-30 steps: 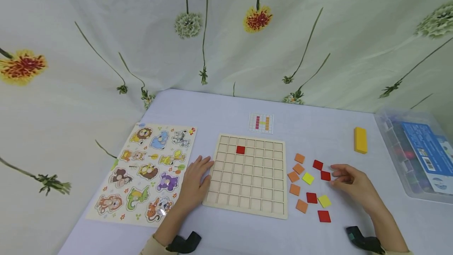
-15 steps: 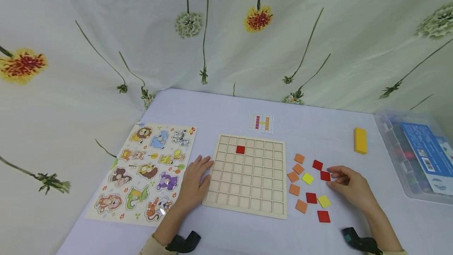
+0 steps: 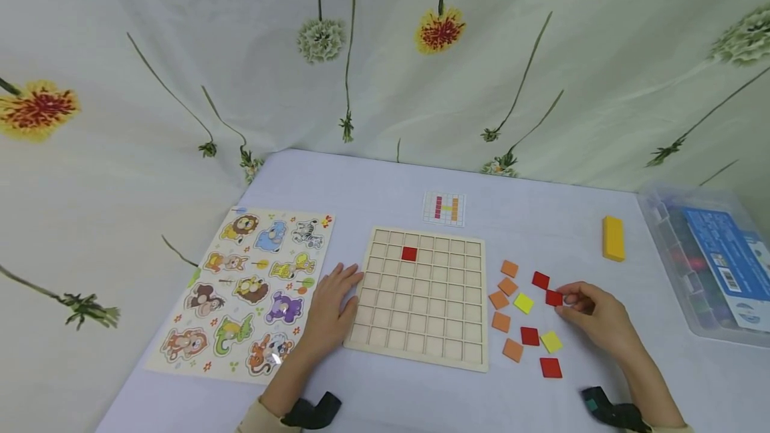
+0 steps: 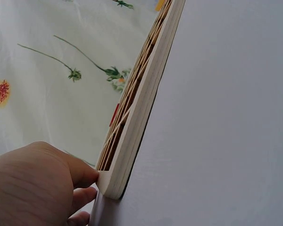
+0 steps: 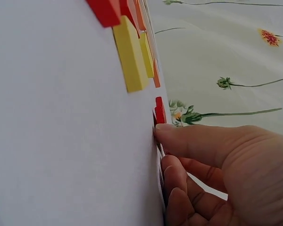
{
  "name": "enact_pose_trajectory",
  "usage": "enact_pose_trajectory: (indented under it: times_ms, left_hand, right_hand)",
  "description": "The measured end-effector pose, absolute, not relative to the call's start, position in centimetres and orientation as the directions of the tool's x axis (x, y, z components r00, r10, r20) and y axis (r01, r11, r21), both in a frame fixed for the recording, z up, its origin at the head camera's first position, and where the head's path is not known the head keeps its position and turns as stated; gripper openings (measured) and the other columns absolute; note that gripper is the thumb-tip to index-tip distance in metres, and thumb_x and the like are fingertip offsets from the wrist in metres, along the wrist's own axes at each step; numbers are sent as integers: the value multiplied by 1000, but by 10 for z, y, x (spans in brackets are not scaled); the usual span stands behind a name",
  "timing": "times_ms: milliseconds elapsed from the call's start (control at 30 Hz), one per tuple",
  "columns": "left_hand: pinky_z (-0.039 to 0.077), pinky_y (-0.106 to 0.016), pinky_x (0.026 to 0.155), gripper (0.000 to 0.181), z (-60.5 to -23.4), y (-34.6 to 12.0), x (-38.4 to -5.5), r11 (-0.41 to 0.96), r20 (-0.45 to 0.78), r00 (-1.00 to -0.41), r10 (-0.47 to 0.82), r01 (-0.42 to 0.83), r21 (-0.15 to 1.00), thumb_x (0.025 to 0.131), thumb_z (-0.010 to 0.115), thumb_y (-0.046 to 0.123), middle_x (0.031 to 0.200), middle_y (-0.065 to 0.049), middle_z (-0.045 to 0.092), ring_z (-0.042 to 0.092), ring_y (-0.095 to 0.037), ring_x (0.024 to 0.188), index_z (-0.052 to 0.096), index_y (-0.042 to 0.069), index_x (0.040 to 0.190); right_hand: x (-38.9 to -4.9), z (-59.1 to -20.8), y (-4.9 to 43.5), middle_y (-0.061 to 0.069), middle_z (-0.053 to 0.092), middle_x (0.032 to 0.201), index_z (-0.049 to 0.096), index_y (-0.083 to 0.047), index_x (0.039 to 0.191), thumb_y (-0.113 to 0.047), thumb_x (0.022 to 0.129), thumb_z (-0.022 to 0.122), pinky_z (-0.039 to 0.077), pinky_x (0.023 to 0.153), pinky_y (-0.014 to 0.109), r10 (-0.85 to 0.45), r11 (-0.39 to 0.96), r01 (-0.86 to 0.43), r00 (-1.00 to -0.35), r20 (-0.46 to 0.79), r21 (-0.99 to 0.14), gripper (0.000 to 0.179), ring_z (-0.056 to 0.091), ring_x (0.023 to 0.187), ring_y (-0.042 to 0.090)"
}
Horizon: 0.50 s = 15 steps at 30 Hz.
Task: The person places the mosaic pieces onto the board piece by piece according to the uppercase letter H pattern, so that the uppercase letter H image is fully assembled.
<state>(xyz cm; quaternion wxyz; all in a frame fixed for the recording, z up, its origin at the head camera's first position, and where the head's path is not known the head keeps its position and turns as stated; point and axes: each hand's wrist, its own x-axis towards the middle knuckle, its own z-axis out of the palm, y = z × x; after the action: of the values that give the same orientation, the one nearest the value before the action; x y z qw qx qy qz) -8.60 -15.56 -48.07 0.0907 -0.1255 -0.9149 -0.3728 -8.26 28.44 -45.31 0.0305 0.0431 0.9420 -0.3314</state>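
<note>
My left hand [image 3: 332,306] lies at the left edge of the wooden grid board [image 3: 421,353], fingers extended. In the left wrist view, the thumb touches the corner of the board [image 4: 114,182]. One red square tile [image 3: 409,254] sits in a cell of the board's second row. To the right of the board, my right hand [image 3: 592,313] pinches another red square tile [image 3: 553,298] by its sides, between thumb and index finger, low at the tabletop. Beside it lie a red tile [image 3: 540,280], several orange tiles [image 3: 508,286] and two yellow tiles [image 3: 523,303].
A small pattern card [image 3: 444,209] lies behind the board. An animal picture puzzle [image 3: 240,293] is at the left. At the right stand a yellow block [image 3: 613,238] and a clear plastic box [image 3: 698,313] with a blue label. A flowered cloth [image 3: 385,85] hangs behind the table.
My right hand has shifted slightly left, bringing its thumb and index finger onto the sides of the red tile. My left hand has stayed at the board's edge.
</note>
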Motion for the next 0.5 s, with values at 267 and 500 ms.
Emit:
enact_pose_trajectory:
  times_ms: [267, 500]
  left_hand:
    - [17, -57, 119, 43, -479, -154, -86, 703, 243, -957, 158, 282, 653, 90, 56, 2, 146, -16, 49, 32, -39, 144, 57, 2, 133]
    - [17, -57, 120, 43, -479, -155, -86, 712, 231, -961, 152, 268, 649, 90, 56, 2, 147, -15, 49, 31, -39, 145, 57, 4, 133]
  right_hand:
    - [-82, -445, 282, 5, 61, 83, 64, 0, 110, -14, 85, 74, 46, 57, 17, 46, 777, 67, -998, -49, -626, 31, 52, 72, 14]
    - [-95, -411, 255, 5, 61, 81, 64, 1, 106, -12, 85, 74, 44, 54, 19, -2, 785, -8, -1000, 10, -620, 26, 52, 76, 18]
